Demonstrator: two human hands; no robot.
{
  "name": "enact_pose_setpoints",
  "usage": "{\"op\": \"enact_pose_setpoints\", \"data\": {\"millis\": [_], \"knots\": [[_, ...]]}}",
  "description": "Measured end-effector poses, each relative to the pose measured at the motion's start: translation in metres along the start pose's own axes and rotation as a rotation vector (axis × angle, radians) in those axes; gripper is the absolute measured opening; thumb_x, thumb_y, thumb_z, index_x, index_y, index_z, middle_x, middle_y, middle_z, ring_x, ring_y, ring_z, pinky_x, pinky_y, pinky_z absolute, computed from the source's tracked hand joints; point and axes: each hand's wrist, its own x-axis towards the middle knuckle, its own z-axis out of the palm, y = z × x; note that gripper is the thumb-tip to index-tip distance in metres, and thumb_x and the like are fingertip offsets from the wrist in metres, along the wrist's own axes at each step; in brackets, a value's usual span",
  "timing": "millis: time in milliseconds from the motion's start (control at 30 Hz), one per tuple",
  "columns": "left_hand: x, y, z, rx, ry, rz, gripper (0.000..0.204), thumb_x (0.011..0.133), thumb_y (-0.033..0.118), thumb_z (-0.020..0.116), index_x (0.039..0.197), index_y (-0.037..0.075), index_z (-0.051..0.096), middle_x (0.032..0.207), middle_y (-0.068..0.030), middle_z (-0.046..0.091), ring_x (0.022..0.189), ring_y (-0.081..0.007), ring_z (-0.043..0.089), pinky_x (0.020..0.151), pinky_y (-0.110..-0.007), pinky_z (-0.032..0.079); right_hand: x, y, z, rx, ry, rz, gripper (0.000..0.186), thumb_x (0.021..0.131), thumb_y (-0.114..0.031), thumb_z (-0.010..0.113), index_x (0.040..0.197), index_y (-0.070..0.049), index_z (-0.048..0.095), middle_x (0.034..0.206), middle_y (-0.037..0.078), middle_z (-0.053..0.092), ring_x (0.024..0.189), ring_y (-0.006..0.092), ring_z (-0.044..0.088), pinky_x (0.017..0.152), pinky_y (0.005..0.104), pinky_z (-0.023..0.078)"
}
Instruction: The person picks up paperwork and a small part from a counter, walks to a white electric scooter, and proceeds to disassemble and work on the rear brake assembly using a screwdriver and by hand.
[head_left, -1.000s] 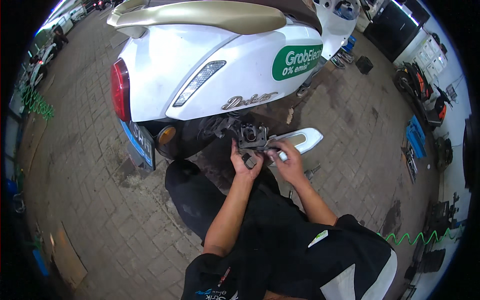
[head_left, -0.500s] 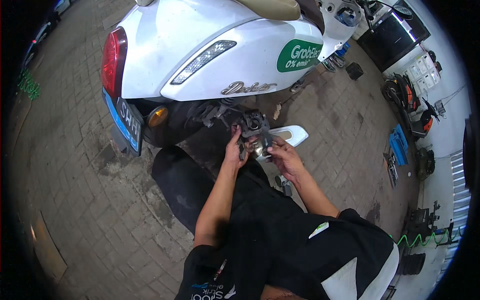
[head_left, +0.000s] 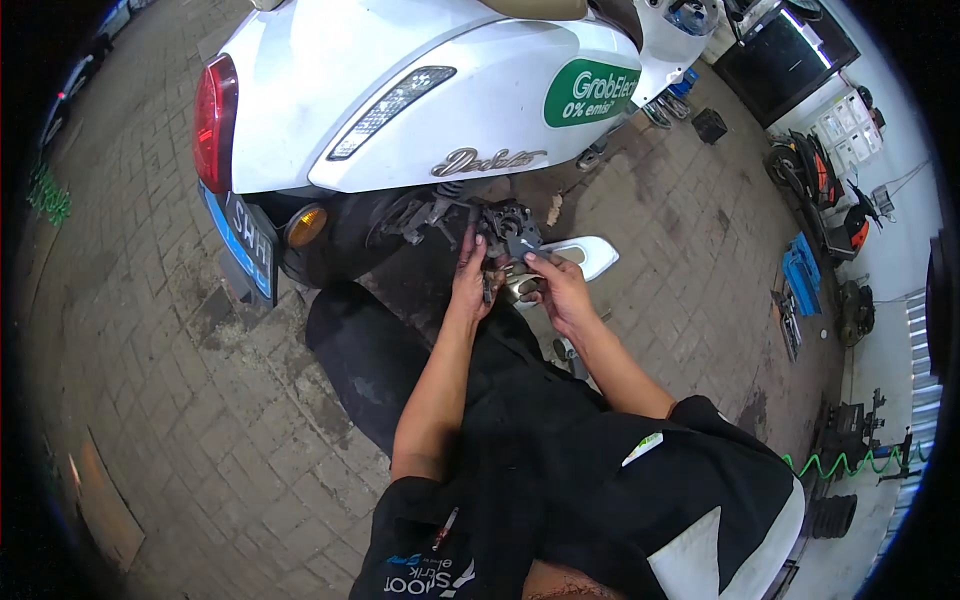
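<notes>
Dark metal housing [head_left: 512, 217] sits at the centre of the frame, just beyond the fingertips I am watching. The left hand [head_left: 472, 286] is curled, its thumb up along the housing's lower left side and its fingers closed around a small dark block [head_left: 489, 289]. The right hand [head_left: 562, 293] pinches a flat dark plate [head_left: 522, 246] between thumb and fingers. Half a second ago that plate was lower and off to the right; now it overlaps the housing's lower edge, which I take to mean the two pieces are being brought together. From this angle I can't tell whether they touch. Just past the right hand, a white panel [head_left: 600, 256] lies on the paving. Above the housing, the white scooter [head_left: 300, 90] fills the upper middle of the frame. Farther off, at the right, a blue toolbox [head_left: 801, 272] rests on the ground with metal tools [head_left: 788, 325] beside it; what it contains is too small to make out. In the upper right are a black box [head_left: 709, 125], its inside unreadable to me, and a parked motorbike [head_left: 812, 172].
</notes>
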Motion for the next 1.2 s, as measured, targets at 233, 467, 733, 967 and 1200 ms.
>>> {"op": "enact_pose_setpoints", "data": {"millis": [233, 467, 733, 967, 1200], "knots": [[-0.007, 0.005, 0.006, 0.027, 0.012, 0.054, 0.047, 0.097, 0.033, 0.053, 0.141, 0.020, 0.043, 0.116, -0.0042, 0.060, 0.090, -0.0133, 0.060, 0.068, -0.027, 0.053, 0.009, 0.013, 0.014, -0.074, -0.033, 0.073, 0.023, 0.088, -0.023, 0.066, 0.088, -0.001, 0.063, 0.074, 0.008, 0.068, 0.053, 0.0139, 0.061, 0.047, 0.0245, 0.047], [0.000, -0.006, -0.011, 0.134, 0.048, 0.099, 0.049, 0.096, 0.033, 0.055, 0.140, 0.014, 0.044, 0.118, -0.0039, 0.059, 0.093, -0.0121, 0.059, 0.071, -0.026, 0.051, 0.019, 0.021, 0.006, -0.150, -0.060, 0.038, 0.027, 0.087, -0.027, 0.069, 0.083, -0.002, 0.063, 0.066, 0.005, 0.064, 0.048, 0.0124, 0.058, 0.044, 0.0233, 0.044], [-0.005, -0.004, -0.009, 0.285, 0.039, 0.232, 0.046, 0.099, 0.028, 0.049, 0.138, 0.004, 0.042, 0.131, -0.0088, 0.052, 0.116, -0.0182, 0.051, 0.099, -0.032, 0.040, 0.026, 0.019, 0.006, -0.727, -0.064, -0.113, 0.036, 0.090, -0.033, 0.066, 0.080, 0.001, 0.064, 0.063, 0.005, 0.063, 0.049, 0.0103, 0.058, 0.046, 0.0253, 0.043], [-0.011, -0.005, 0.002, 0.533, 0.144, 0.377, 0.057, 0.099, 0.048, 0.040, 0.136, 0.005, 0.039, 0.123, -0.0112, 0.051, 0.110, -0.0201, 0.052, 0.093, -0.033, 0.042, 0.014, 0.017, -0.005, -0.365, -0.149, -0.156, 0.020, 0.093, -0.022, 0.062, 0.094, -0.002, 0.062, 0.070, 0.002, 0.062, 0.053, 0.0060, 0.052, 0.050, 0.0232, 0.042], [-0.011, 0.000, 0.007, 0.387, 0.128, 0.339, 0.049, 0.102, 0.042, 0.038, 0.135, 0.006, 0.038, 0.122, -0.0093, 0.052, 0.110, -0.0176, 0.051, 0.095, -0.031, 0.041, 0.025, 0.014, -0.001, -0.686, -0.035, -0.632, 0.016, 0.081, -0.010, 0.073, 0.092, -0.001, 0.066, 0.081, 0.003, 0.063, 0.066, 0.0082, 0.053, 0.058, 0.0246, 0.042]]}}
